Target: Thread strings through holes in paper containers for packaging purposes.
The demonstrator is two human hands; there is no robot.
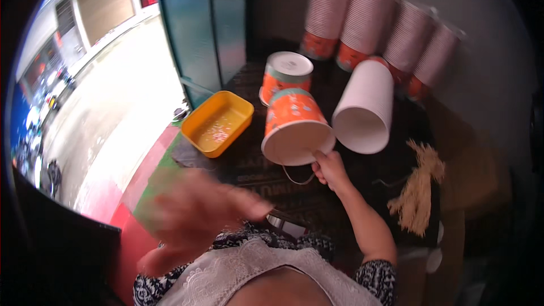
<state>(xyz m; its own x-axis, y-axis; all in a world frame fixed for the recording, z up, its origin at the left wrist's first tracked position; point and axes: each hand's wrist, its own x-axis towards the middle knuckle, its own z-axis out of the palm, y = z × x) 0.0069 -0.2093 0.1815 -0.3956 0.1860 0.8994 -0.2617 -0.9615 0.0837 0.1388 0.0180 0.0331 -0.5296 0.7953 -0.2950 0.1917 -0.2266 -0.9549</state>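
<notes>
The orange bucket [296,107] looks like coated paperboard — faintly glossy outside, smooth and matt within. The white cylinder [368,95] looks like smooth, matt paperboard too. The yellow tub [224,114] is slick, shiny plastic; the blue-green door [195,28], painted metal. The string bundle [418,195] is rough, dull fibre — the white garment [232,272], textured lacy cloth.

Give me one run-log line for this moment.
left hand: blurred, grip unclear | right hand: gripping rim of tilted orange bucket | yellow tub: left of bucket, pale bits inside
</notes>
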